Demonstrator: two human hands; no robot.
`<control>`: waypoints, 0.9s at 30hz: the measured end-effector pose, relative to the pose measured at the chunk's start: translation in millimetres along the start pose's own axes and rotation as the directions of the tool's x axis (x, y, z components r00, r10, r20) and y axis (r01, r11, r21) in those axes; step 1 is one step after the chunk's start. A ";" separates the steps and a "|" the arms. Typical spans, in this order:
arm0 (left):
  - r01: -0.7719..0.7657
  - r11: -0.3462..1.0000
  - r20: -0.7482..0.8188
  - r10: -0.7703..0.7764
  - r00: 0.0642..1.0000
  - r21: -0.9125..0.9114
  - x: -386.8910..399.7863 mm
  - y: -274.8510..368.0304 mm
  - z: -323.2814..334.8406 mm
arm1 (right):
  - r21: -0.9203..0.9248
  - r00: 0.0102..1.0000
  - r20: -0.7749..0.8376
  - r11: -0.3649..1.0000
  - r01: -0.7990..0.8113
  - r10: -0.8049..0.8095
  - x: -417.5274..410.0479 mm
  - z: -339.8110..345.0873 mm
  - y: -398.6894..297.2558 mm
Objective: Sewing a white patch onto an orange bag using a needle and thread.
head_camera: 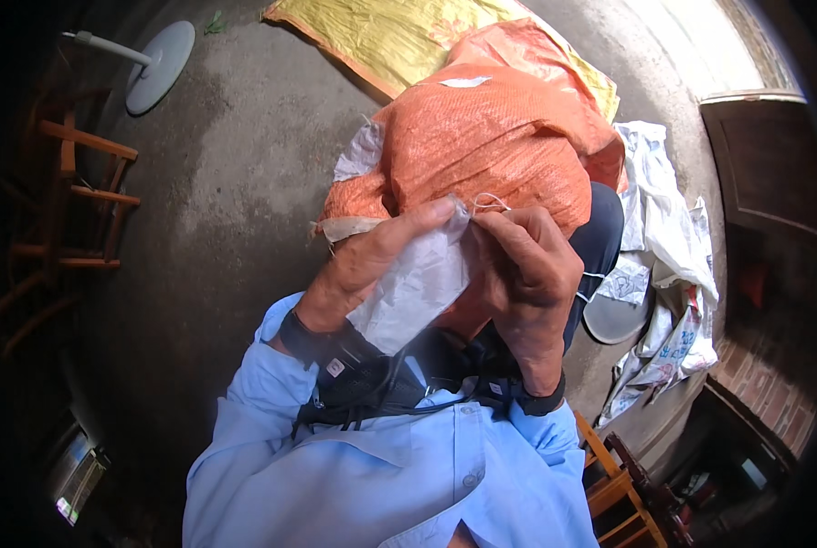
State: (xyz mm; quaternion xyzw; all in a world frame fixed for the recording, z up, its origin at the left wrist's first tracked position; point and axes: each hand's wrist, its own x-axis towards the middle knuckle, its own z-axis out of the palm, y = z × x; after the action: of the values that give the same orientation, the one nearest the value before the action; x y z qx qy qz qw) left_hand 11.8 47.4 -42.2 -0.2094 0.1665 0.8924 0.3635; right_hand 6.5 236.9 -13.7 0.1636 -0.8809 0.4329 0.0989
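Note:
An orange woven plastic sack (477,144) lies bunched across my lap and knees, with white patches showing on it. My left hand (381,253) pinches the upper edge of a piece of translucent white plastic sheet (415,294) between thumb and fingers. Close beside it, my right hand (525,253) has its thumb and forefinger closed at the same edge. A loop of thin white string (491,200) stands up just above the right fingertips. Whether the right fingers also hold a needle is too small to tell.
A yellow woven sheet (374,41) lies on the concrete floor beyond the sack. White woven sacks (655,205) are heaped at the right, partly over a grey round base (614,318). Wooden chairs (86,198) stand at left and lower right. A white round stand (162,68) is at the upper left.

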 end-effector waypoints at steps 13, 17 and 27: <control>-0.025 1.000 -0.042 0.024 0.999 -0.013 3.7 1.2 -4.4 | 0.069 0.999 -0.044 0.997 -0.026 0.030 -4.5 4.6 6.3; -0.064 0.998 -0.033 0.064 0.997 0.002 5.4 1.0 0.6 | 0.079 0.998 -0.039 0.996 -0.045 0.049 -4.5 2.9 4.0; -0.045 0.997 0.014 0.046 0.999 -0.061 4.7 2.6 -1.7 | 0.089 0.997 -0.065 0.995 -0.038 0.044 -5.4 5.5 2.6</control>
State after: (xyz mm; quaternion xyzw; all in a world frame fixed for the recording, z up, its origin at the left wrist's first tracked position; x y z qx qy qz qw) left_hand 7.4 47.6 -45.6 -0.2093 0.1413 0.9067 0.3380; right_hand 10.3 235.1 -20.5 0.1349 -0.8605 0.4784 0.1120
